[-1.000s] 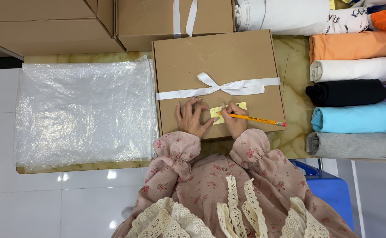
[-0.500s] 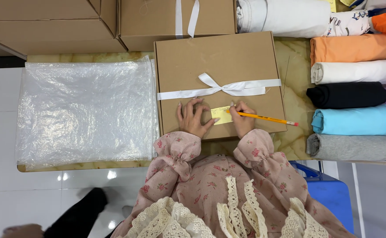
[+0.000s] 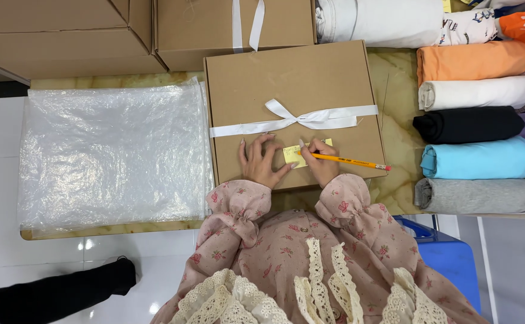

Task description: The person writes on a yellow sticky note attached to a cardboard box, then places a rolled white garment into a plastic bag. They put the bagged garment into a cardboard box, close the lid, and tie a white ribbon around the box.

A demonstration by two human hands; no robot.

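Head view: right hand (image 3: 321, 163) around pencil (image 3: 345, 160).

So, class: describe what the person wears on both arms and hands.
Both hands are bare, with no gloves. The left hand and right hand come out of puffy pink sleeves printed with small red flowers and gathered into ruffled cuffs. Cream lace trim runs down the dress front.

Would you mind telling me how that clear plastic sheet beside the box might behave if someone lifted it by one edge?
The clear plastic sheet looks thin and crinkled, so it would probably flop and sag. It likely weighs little and may slide easily on the glossy table.
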